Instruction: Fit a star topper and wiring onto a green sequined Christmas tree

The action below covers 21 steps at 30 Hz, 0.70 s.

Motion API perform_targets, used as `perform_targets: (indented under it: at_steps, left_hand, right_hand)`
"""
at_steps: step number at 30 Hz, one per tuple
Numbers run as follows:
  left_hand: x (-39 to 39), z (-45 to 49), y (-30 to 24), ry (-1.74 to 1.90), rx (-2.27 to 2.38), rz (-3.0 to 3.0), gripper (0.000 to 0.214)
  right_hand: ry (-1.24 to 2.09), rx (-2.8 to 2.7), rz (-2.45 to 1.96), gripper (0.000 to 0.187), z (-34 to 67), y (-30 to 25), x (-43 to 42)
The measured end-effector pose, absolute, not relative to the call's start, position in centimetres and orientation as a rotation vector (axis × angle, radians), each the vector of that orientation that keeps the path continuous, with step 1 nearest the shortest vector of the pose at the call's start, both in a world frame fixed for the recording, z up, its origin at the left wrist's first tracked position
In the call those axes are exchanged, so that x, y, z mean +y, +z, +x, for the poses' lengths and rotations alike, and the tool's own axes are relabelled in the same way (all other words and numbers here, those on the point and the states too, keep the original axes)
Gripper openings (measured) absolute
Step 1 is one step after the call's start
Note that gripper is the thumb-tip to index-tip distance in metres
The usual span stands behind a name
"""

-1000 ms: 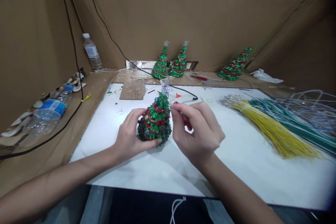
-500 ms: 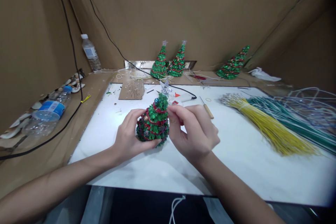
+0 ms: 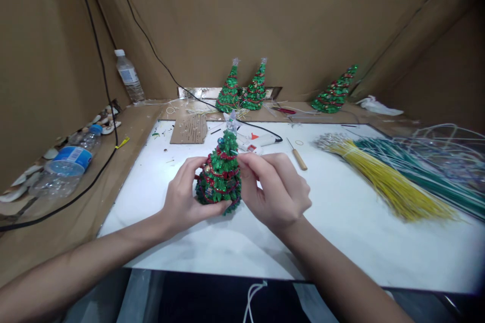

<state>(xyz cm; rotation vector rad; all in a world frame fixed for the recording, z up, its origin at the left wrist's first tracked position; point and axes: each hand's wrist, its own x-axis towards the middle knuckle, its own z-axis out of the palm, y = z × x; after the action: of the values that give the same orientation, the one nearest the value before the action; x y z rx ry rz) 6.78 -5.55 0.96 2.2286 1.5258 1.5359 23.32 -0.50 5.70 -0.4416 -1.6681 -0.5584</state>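
A small green beaded Christmas tree (image 3: 222,171), wound with red garland and topped by a clear star (image 3: 231,122), stands on the white board in front of me. My left hand (image 3: 185,192) is wrapped round its lower left side, thumb across the front. At the tree's upper right side, my right hand (image 3: 276,186) is closed in a pinch. A tiny pale tip (image 3: 234,152) shows at those fingertips, against the tree; I cannot make out what it belongs to.
Behind lie a white glue gun (image 3: 261,142), a wooden-handled awl (image 3: 298,157) and a cardboard piece (image 3: 188,129). Yellow wire bundles (image 3: 386,176) and green ones (image 3: 417,176) lie right. Finished-looking trees (image 3: 228,91) stand at the back. Bottles (image 3: 71,161) and a black cable (image 3: 100,55) are left.
The tree has turned or tilted slightly in my left hand, its star shifting a little left. My right fingertips have moved slightly left with it, and a pale tip now shows there.
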Motion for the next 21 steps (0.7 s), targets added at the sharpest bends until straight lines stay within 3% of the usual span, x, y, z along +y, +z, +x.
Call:
perform_targets:
  at_steps: [21]
  left_hand:
    - [-5.51, 6.72, 0.95, 1.528, 1.547, 2.318, 0.071]
  right_hand:
    - [-0.497, -1.713, -0.435, 0.018, 23.26, 5.63, -0.68]
